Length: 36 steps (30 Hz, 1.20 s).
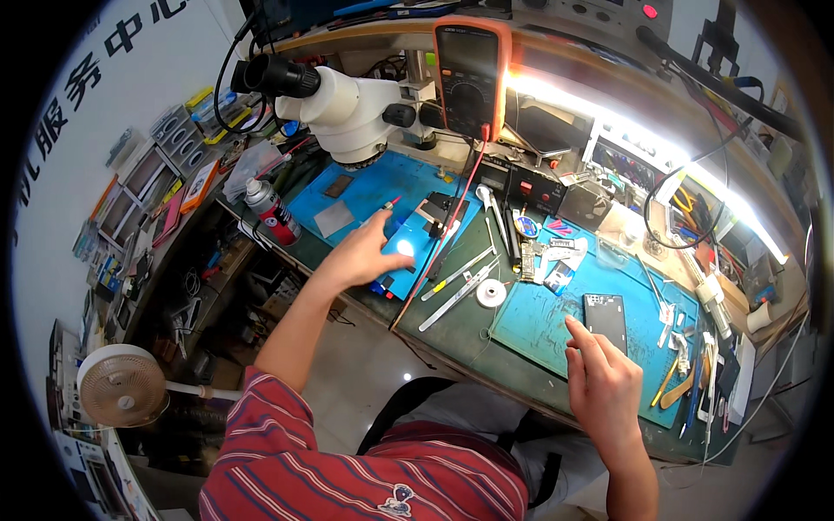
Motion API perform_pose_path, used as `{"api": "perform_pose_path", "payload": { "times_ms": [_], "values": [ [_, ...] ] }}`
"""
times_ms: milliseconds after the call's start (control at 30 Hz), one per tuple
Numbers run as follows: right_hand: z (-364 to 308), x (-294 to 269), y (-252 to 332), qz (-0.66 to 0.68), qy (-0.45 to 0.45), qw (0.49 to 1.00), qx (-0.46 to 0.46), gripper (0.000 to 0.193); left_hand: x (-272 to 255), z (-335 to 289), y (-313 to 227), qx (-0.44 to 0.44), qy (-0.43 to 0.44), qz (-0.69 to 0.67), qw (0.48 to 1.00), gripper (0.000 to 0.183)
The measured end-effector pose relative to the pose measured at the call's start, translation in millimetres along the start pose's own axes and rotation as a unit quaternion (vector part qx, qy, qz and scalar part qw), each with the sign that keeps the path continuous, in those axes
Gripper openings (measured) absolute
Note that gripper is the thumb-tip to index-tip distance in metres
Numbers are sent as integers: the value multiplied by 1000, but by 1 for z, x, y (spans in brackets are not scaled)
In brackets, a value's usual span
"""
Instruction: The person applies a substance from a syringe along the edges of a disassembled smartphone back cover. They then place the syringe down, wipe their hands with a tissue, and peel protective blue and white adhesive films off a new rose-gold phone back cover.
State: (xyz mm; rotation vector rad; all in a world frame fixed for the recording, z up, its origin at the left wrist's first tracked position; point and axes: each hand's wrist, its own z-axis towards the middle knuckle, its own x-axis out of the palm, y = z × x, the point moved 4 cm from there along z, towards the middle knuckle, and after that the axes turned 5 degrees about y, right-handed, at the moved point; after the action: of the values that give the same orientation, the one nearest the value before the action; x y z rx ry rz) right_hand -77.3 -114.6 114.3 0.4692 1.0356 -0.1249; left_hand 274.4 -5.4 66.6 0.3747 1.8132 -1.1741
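My left hand reaches over the bench, thumb spread from the fingers. Beside its fingertips is a small red-tipped thing, too small to name; whether they touch is unclear. Right of that hand lies a flat blue-and-black device, partly covered by the hand, with a bright glare on it. A red multimeter lead runs across there. Lower right, my right hand hovers near the bench's front edge, index finger stretched and the others partly bent, nothing visible in it. Nearest to it is a black phone on a blue mat.
A microscope stands over the left mat, with a spray can beside it. An orange multimeter is propped at the back. Tweezers and a white spool lie mid-bench. A fan stands left.
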Motion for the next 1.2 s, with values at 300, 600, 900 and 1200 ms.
{"api": "perform_pose_path", "payload": {
  "times_ms": [300,600,900,1200],
  "values": [
    [-10,1,15,47,8,999,18,37,-33,-50,35,-3,33,-330,943,36],
    [-8,60,40,630,102,744,199,34,61,-114,-63,70,92,-562,819,54],
    [-9,5,-21,622,194,738,175,26,116,-97,-77,186,320,-509,777,66],
    [13,-4,-19,377,327,866,40,29,143,-123,-131,-39,648,-634,420,96]
  ]
}}
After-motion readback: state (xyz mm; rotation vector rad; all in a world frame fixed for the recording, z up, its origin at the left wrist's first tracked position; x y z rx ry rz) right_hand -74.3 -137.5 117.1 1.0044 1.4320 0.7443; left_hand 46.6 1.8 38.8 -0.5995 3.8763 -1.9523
